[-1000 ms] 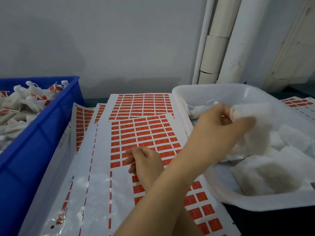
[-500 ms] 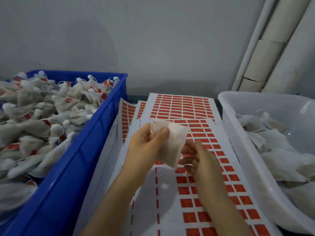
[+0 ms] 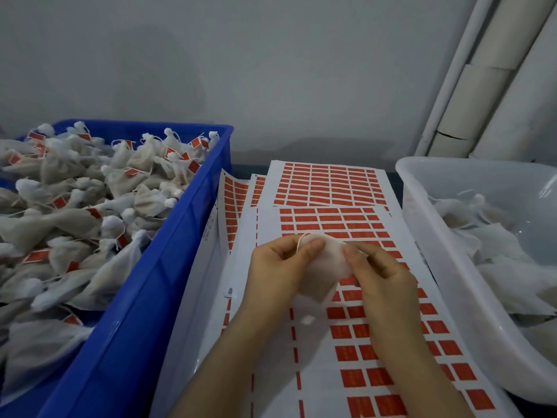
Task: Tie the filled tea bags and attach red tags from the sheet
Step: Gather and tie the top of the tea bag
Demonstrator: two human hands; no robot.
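We hold one white tea bag [image 3: 324, 268] between both hands above the sheet of red tags [image 3: 355, 327]: our left hand [image 3: 280, 270] pinches its top corner by the string loop, and our right hand [image 3: 381, 277] has its grip narrow on the opposite edge. A blue crate [image 3: 168, 267] heaped with tied, tagged bags sits on the left, and a white tub [image 3: 446, 267] of untied bags on the right.

Dim, flat overhead light w/ soft shadows, slight blur overall, wide-angle bending at edges, glare on white tub [image 3: 542, 191].
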